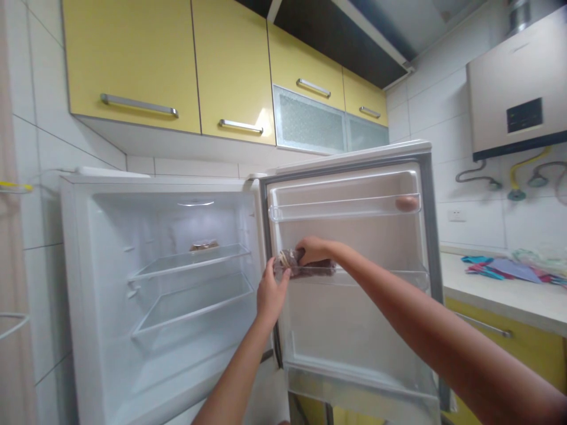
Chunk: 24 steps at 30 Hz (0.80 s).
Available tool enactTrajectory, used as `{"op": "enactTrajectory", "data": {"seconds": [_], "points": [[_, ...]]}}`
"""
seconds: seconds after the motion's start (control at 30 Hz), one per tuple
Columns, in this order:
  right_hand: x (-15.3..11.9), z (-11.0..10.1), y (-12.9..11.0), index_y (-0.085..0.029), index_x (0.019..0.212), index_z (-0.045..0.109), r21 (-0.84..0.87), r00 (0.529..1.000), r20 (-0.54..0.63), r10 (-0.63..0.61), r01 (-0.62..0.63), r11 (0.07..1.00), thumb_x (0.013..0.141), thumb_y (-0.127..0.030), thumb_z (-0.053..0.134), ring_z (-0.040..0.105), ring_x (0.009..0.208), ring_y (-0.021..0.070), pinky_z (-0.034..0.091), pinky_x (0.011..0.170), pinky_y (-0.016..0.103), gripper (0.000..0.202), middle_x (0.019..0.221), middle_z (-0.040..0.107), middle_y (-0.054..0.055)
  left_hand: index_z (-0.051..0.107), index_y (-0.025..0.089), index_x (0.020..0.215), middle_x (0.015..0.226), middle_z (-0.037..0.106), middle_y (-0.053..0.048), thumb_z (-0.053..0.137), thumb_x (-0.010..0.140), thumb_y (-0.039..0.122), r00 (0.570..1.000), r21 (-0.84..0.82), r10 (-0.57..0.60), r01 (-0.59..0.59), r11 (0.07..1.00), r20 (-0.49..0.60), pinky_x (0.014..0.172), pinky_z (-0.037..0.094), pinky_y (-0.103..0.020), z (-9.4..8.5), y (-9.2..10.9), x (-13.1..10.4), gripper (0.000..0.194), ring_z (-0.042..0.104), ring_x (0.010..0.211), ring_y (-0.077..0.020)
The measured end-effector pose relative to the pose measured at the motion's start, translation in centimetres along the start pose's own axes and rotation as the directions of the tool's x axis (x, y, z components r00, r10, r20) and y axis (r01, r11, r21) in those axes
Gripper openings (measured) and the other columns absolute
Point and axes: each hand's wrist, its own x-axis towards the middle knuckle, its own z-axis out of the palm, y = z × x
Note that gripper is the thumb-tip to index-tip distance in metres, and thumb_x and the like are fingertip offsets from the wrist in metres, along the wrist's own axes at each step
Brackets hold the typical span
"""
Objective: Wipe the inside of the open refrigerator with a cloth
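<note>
The door stands wide, leaving open room before the fridge's shelves; its top edge comes near the yellow cabinets. Cloths lie on the counter at right. The bag sits in the door's middle rack, the left hand at its left end, the right hand on it from above. Whether either grips it, I cannot tell.

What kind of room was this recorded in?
Most likely a home kitchen: an open refrigerator stands below yellow wall cabinets, and a counter with a yellow cabinet under it runs along the tiled wall on the right.
</note>
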Motion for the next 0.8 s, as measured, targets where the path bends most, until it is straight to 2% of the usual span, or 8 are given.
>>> {"op": "enactTrajectory", "data": {"seconds": [0.1, 0.2, 0.3, 0.43, 0.53, 0.67, 0.8], "points": [[-2.3, -1.5, 1.2, -0.018, 0.1, 0.074, 0.075, 0.994, 0.112, 0.016, -0.024, 0.997, 0.069, -0.047, 0.068, 0.066, 0.083, 0.0201, 0.044, 0.068, 0.026, 0.043, 0.095, 0.075, 0.005, 0.048, 0.022, 0.138, 0.139, 0.061, -0.016, 0.05, 0.09, 0.052, 1.0, 0.008, 0.013, -0.013, 1.0, 0.014, 0.105, 0.046, -0.048, -0.1, -0.2, 0.1, 0.057, 0.06, 0.125, -0.0305], [-4.6, -2.9, 3.0, -0.017, 0.099, 0.074, 0.153, 0.973, 0.23, 0.026, -0.063, 0.986, 0.066, -0.043, 0.068, 0.064, 0.078, 0.017, 0.044, 0.066, 0.025, 0.042, 0.088, 0.074, 0.002, 0.055, 0.021, 0.132, 0.136, 0.064, -0.014, 0.051, 0.09, 0.051, 0.999, -0.004, 0.028, -0.028, 1.0, 0.02, 0.108, 0.045, -0.046, -0.3, -0.2, 0.2, 0.052, 0.058, 0.128, -0.0285], [-7.1, -4.0, 5.4, -0.015, 0.098, 0.073, 0.184, 0.947, 0.316, 0.052, -0.115, 0.976, 0.059, -0.039, 0.07, 0.064, 0.079, 0.0178, 0.046, 0.069, 0.025, 0.046, 0.085, 0.074, 0.001, 0.058, 0.021, 0.127, 0.13, 0.067, -0.013, 0.052, 0.089, 0.051, 0.999, 0.004, 0.023, -0.023, 1.0, 0.032, 0.107, 0.045, -0.045, -0.6, -0.1, 0.3, 0.049, 0.059, 0.126, -0.0272], [-11.0, -4.8, 8.7, -0.014, 0.096, 0.073, 0.137, 0.921, 0.363, 0.14, -0.202, 0.97, 0.053, -0.037, 0.073, 0.065, 0.081, 0.0209, 0.045, 0.069, 0.027, 0.048, 0.085, 0.073, 0.002, 0.06, 0.022, 0.124, 0.126, 0.068, -0.011, 0.052, 0.089, 0.052, 0.999, 0.013, 0.025, -0.025, 1.0, 0.043, 0.105, 0.046, -0.044, -0.9, 0.0, 0.3, 0.047, 0.061, 0.122, -0.0266], [-13.5, -4.8, 10.2, -0.016, 0.097, 0.072, 0.132, 0.906, 0.353, 0.233, -0.295, 0.946, 0.058, -0.042, 0.072, 0.066, 0.085, 0.0227, 0.045, 0.069, 0.029, 0.047, 0.09, 0.073, 0.003, 0.06, 0.023, 0.123, 0.124, 0.07, -0.011, 0.052, 0.089, 0.052, 0.999, 0.01, 0.025, -0.025, 1.0, 0.047, 0.103, 0.047, -0.043, -0.9, -0.1, 0.3, 0.045, 0.062, 0.119, -0.0263], [-14.5, -4.2, 9.8, -0.018, 0.1, 0.071, 0.212, 0.915, 0.334, 0.227, -0.308, 0.928, 0.067, -0.049, 0.068, 0.067, 0.086, 0.0226, 0.046, 0.068, 0.029, 0.045, 0.095, 0.074, 0.005, 0.06, 0.023, 0.122, 0.122, 0.071, -0.01, 0.051, 0.088, 0.055, 0.999, -0.011, 0.018, -0.018, 1.0, 0.041, 0.099, 0.048, -0.043, -1.0, -0.4, 0.3, 0.047, 0.064, 0.116, -0.0267], [-12.6, -3.5, 7.2, -0.018, 0.095, 0.073, 0.115, 0.954, 0.24, 0.18, -0.212, 0.97, 0.07, -0.053, 0.064, 0.067, 0.08, 0.0218, 0.044, 0.063, 0.028, 0.044, 0.091, 0.075, 0.006, 0.062, 0.023, 0.12, 0.112, 0.073, -0.01, 0.051, 0.087, 0.058, 0.999, -0.009, -0.001, 0.001, 1.0, 0.041, 0.093, 0.05, -0.042, -1.4, -0.7, 0.2, 0.049, 0.066, 0.106, -0.0273]]}}
